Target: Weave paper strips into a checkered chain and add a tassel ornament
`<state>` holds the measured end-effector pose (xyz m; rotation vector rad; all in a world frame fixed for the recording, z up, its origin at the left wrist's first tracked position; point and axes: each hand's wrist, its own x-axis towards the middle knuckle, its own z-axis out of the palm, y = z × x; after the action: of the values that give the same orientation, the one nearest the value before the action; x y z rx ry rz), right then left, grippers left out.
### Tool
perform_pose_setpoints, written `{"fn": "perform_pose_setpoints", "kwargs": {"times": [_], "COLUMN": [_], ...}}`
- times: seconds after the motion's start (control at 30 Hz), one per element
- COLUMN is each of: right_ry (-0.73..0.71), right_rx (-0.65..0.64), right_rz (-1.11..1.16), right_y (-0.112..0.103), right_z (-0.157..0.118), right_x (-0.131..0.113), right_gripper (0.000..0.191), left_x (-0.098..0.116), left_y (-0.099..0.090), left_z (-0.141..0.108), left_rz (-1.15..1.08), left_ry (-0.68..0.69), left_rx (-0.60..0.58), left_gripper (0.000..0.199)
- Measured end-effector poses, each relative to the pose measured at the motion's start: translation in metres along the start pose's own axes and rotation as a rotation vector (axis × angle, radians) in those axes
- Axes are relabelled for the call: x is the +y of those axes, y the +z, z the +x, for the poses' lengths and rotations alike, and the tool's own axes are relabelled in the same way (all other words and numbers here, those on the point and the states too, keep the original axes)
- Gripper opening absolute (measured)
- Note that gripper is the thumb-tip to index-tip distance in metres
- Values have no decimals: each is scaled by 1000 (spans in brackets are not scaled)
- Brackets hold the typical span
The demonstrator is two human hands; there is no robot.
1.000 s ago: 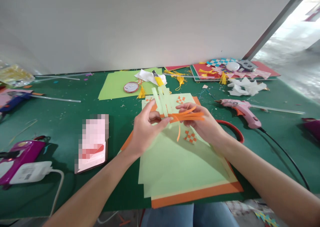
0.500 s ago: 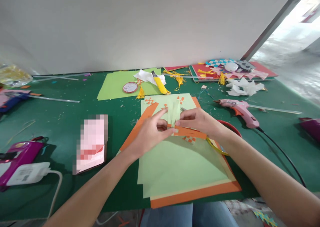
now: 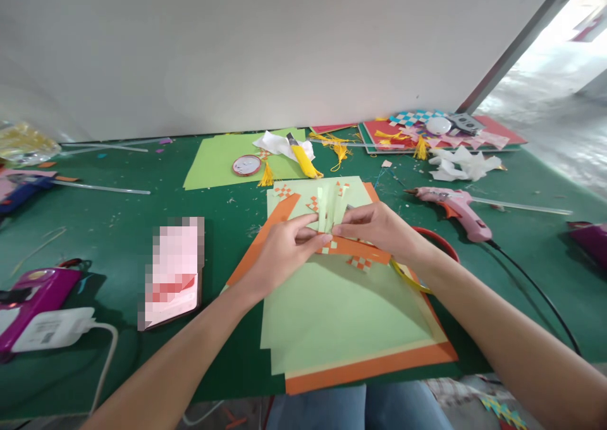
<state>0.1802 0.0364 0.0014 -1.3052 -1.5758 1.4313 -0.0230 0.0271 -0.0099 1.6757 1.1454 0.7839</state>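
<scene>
Pale green paper strips (image 3: 322,207) stand up between my two hands, interlaced at their lower ends with an orange paper strip (image 3: 364,250). My left hand (image 3: 279,246) pinches the left end of the weave between thumb and fingers. My right hand (image 3: 372,222) is closed on the right side, its thumb and fingertips at the base of the green strips. Beneath lie pale green paper sheets (image 3: 341,310) over an orange sheet (image 3: 379,362). Small orange-and-green checkered pieces (image 3: 360,263) rest on the sheets, some partly covered by my hands.
A yellow utility knife (image 3: 303,158) and a round tin (image 3: 247,165) lie behind. To the right are a pink glue gun (image 3: 455,207) with its cord and a red-and-yellow ring (image 3: 439,243), partly hidden by my forearm. A phone (image 3: 175,272) lies left, near a white adapter (image 3: 54,329).
The upright green strips have spread apart at their tops. My left thumb has shifted slightly up and left, and green squares now show in the orange strip.
</scene>
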Motion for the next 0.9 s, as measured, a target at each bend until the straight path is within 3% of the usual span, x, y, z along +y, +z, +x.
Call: {"fn": "perform_pose_setpoints", "kwargs": {"times": [0.2, 0.43, 0.63, 0.9], "right_ry": [70, 108, 22, -95], "right_rx": [16, 13, -5, -25], "right_rz": [25, 53, -203, -435], "right_y": [3, 5, -3, -4], "right_z": [-1, -1, -1, -3], "right_x": [-3, -4, -8, -11], "right_gripper": [27, 27, 23, 31], "left_x": [12, 9, 13, 9], "left_y": [0, 1, 2, -1], "left_z": [-2, -2, -3, -1], "left_rz": [-23, -35, -57, 8], "left_ry": [-58, -80, -109, -114], "left_rx": [-55, -43, -11, 72], "left_gripper": [34, 45, 61, 64]}}
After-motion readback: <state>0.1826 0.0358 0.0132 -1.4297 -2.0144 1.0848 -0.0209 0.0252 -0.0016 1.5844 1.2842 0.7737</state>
